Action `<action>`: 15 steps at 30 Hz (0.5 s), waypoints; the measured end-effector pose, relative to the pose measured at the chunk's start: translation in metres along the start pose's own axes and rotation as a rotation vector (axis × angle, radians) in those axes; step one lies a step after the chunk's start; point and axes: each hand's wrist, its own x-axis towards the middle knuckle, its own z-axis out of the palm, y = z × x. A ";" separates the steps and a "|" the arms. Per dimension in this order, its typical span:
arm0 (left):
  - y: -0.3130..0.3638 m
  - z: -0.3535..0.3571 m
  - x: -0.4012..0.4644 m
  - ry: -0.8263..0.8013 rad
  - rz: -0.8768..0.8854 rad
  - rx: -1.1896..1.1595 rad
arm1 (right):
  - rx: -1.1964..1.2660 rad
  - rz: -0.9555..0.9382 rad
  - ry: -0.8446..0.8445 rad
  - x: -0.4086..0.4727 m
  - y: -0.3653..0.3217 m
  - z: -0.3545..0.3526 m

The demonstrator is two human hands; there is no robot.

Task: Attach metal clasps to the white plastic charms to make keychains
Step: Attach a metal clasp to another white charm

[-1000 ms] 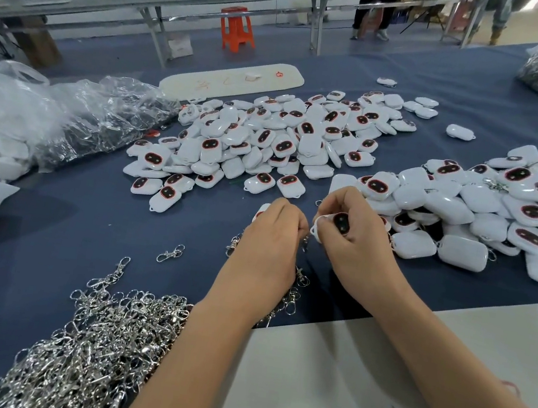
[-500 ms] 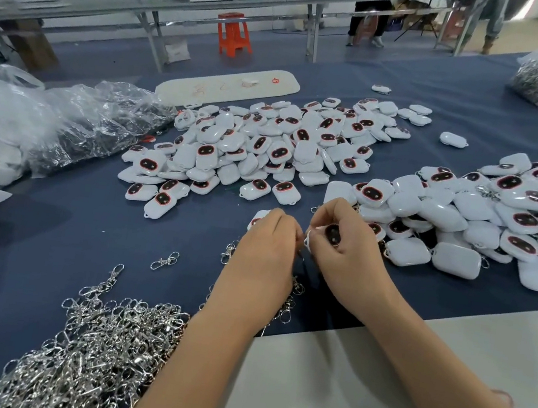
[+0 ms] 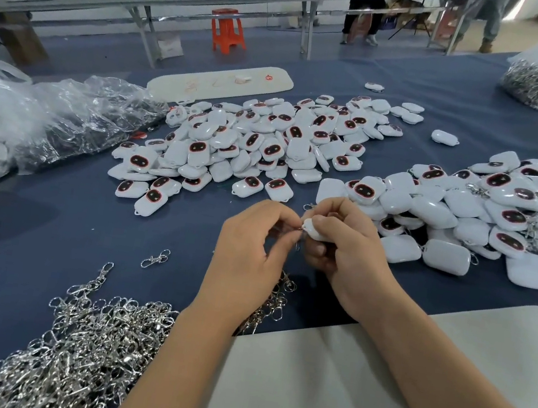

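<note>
- Blue cloth covered the table (image 3: pixel 48 242) in a workshop, with metal benches and an orange stool (image 3: pixel 225 29) far beyond the hands.
- One white charm (image 3: pixel 314 230) was pinched in the right hand (image 3: pixel 344 249), thumb on top and fingers curled beneath, raised just above the cloth between the two hands.
- At the charm's near tip a metal clasp (image 3: pixel 297 232) was nipped between thumb and forefinger of the left hand (image 3: pixel 254 246); whether it was already hooked through the loop could not be told.
- Judging by looks, the charm was light, hard and glossy, likely slippery; holding its flat faces and leaving the small loop end free seemed best.
- The clasp looked stiff and springy, best held by its body near the gate.
- Just beyond the right hand lay a heap of finished charms (image 3: pixel 466 214); farther from the left hand, the plain charm pile (image 3: pixel 251 146).
- Nearer than the left hand sat the loose clasp heap (image 3: pixel 77 350), one stray clasp (image 3: pixel 155 258) beside it.
</note>
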 end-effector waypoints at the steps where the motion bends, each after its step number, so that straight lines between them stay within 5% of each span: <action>1: -0.001 0.000 0.000 -0.003 -0.003 0.000 | 0.017 0.009 -0.001 0.000 -0.001 0.001; 7: -0.002 -0.002 0.003 -0.008 -0.032 0.067 | 0.020 -0.006 -0.020 0.000 0.000 -0.002; 15: 0.000 -0.008 0.006 -0.222 -0.162 0.249 | -0.891 -0.495 -0.005 -0.008 0.005 -0.001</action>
